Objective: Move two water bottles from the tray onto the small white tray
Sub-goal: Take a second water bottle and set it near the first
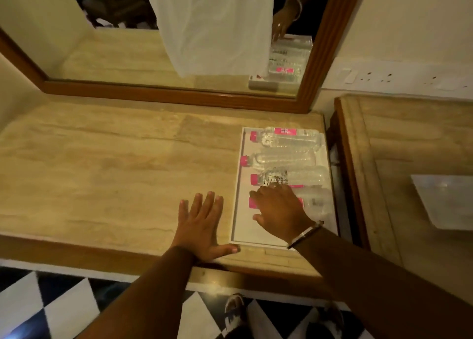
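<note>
Head view: right hand (279,208) draped over nearest bottle (313,203), grip seemingly closing on it; four bottles lying in white tray (236,226) at worktop (102,159) right edge. Left hand (202,226) flat, fingers spread, beside tray's near-left corner.

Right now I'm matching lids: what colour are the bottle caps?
Pink, on every bottle cap in the white tray; head view.
</note>
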The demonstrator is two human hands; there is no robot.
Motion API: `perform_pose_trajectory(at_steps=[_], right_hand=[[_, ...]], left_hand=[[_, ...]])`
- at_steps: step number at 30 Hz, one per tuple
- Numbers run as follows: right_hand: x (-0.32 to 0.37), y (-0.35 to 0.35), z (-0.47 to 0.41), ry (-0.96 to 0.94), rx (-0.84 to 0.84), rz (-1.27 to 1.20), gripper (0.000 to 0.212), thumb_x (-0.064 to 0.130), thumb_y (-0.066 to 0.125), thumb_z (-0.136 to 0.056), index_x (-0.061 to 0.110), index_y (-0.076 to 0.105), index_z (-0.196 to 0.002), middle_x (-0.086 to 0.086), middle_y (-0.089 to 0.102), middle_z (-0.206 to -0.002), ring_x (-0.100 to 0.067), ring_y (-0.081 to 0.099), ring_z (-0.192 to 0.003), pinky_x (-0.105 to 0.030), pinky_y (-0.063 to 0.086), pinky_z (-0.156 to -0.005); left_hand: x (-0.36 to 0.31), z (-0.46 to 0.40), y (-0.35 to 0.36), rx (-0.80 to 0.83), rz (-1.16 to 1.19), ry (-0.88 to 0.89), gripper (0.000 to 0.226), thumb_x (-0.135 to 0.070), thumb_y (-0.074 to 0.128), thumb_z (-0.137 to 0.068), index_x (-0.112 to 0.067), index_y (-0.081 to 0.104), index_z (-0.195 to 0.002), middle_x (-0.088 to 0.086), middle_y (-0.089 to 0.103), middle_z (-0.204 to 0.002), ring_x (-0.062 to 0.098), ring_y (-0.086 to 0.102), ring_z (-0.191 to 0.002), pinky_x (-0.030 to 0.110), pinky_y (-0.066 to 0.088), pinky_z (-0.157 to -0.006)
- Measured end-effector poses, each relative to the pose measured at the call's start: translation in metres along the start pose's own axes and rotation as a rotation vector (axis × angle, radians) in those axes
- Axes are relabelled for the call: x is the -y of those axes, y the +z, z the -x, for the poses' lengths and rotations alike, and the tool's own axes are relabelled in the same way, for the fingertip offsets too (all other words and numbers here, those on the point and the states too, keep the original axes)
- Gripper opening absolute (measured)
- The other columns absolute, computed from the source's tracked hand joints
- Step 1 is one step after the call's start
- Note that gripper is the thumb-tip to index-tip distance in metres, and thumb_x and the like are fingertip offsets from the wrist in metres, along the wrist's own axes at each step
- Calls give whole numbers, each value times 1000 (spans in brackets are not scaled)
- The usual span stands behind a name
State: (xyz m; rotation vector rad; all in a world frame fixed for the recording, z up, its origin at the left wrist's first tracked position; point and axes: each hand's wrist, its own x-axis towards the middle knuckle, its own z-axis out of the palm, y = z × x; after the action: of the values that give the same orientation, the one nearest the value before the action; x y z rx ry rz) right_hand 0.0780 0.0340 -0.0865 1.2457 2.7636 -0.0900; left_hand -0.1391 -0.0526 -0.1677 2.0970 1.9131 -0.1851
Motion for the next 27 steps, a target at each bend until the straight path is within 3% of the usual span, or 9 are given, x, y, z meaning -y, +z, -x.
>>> perform_pose_trajectory(at_steps=[4,7,12,15,19,27], right_hand=[[9,2,-12,74,11,84,23,33,78,-67,18,66,-80,-4,64,-81,-24,59,-76,-36,41,-71],[13,3,-16,100,-32,49,8,18,74,-68,18,66,-68,-4,63,-78,-25,58,-75,-37,42,-71],[11,-11,-15,133,-134,-40,11,26,65,-80,17,64,-86,-2,65,-89,-22,59,-85,-38,42,-82],[1,-38,4,211,-334,-257,19,32,69,-80,17,63,-90,0,68,-84,-18,60,-77,-38,48,-78],[-26,-73,35,376,-480,-377,39,37,72,-80,12,61,-109,-7,69,-97,-20,62,-84,-32,50,-74],[-52,-89,46,420,-398,-466,49,41,74,-77,9,62,-113,-10,68,-100,-17,57,-83,-32,50,-72]], left_hand=[[3,-6,8,22,-10,7,138,-108,22,-57,-20,-17,-156,9,-28,-162,35,-35,-144,67,-20,-115],[5,-7,10,-7,-15,17,139,-109,22,-57,-19,-8,-158,11,-20,-165,35,-29,-147,68,-17,-115],[5,-7,13,-29,5,33,138,-108,26,-59,-16,7,-160,13,-7,-167,37,-16,-151,71,-10,-116],[6,-6,13,-46,26,46,137,-107,29,-60,-14,12,-159,14,-1,-168,38,-10,-152,73,-6,-116],[4,-8,15,-59,8,45,137,-107,31,-60,-15,9,-160,14,-3,-168,37,-12,-152,72,-7,-116],[5,-8,14,-44,-20,44,138,-107,28,-60,-13,11,-159,16,0,-167,39,-6,-152,74,0,-116]])
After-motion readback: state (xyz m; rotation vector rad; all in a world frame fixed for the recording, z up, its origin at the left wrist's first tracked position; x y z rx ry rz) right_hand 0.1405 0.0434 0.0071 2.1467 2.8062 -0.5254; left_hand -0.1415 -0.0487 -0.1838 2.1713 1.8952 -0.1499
